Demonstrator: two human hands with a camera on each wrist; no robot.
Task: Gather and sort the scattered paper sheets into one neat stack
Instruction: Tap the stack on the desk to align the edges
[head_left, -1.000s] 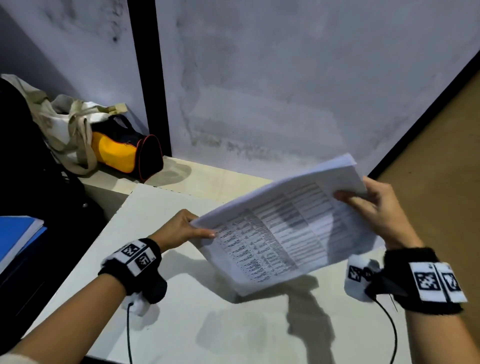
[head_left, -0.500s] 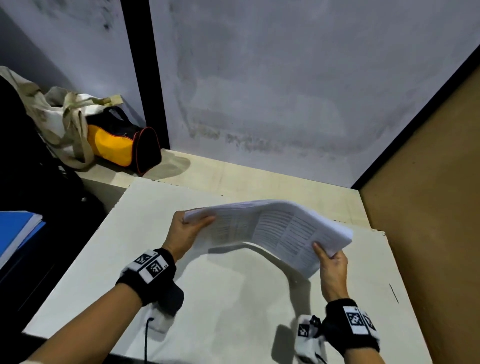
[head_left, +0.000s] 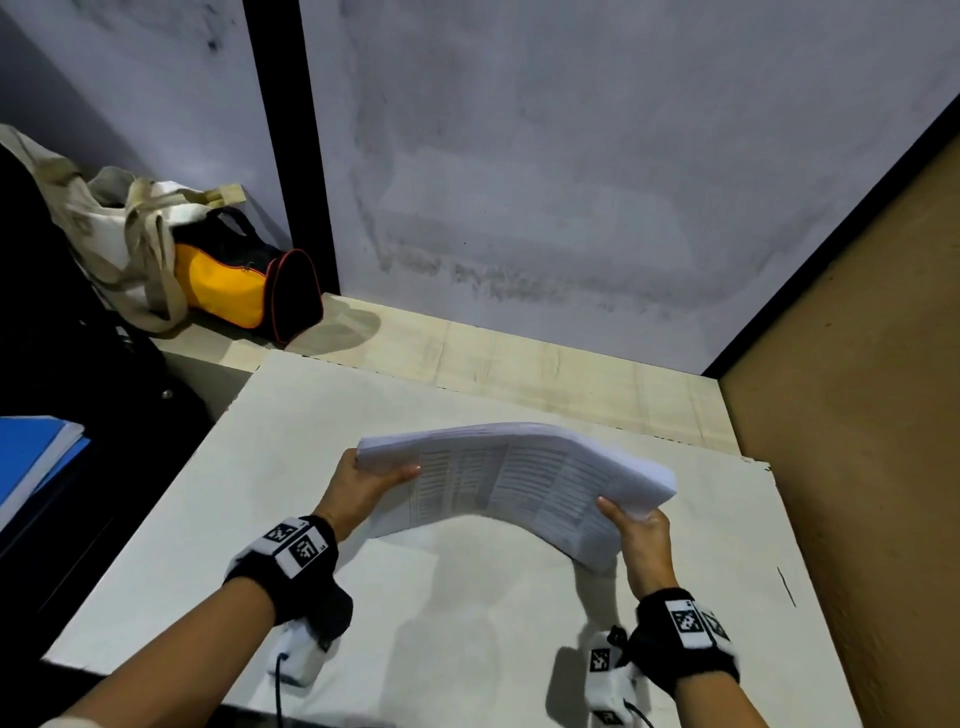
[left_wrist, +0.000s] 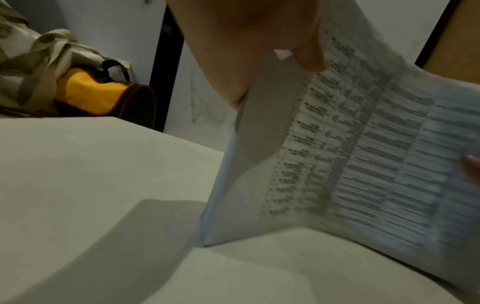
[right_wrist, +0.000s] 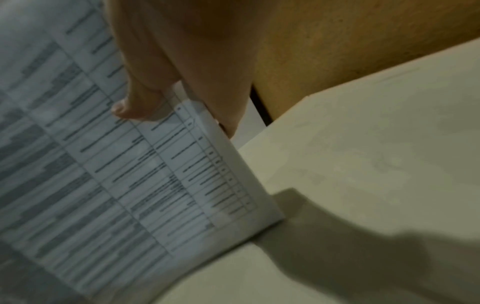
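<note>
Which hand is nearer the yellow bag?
Left. The left hand grips the paper stack at its end toward the yellow bag; the right hand grips the opposite end.

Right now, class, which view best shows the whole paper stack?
The head view: the whole paper stack shows, arched between left hand and right hand. Each wrist view shows only one blurred printed end near a thumb.

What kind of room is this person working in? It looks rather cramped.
Probably a small office cubicle or study booth. A pale desk is boxed in by a grey partition and a brown side panel, the sheets carry printed tables, and bags sit in the corner.
</note>
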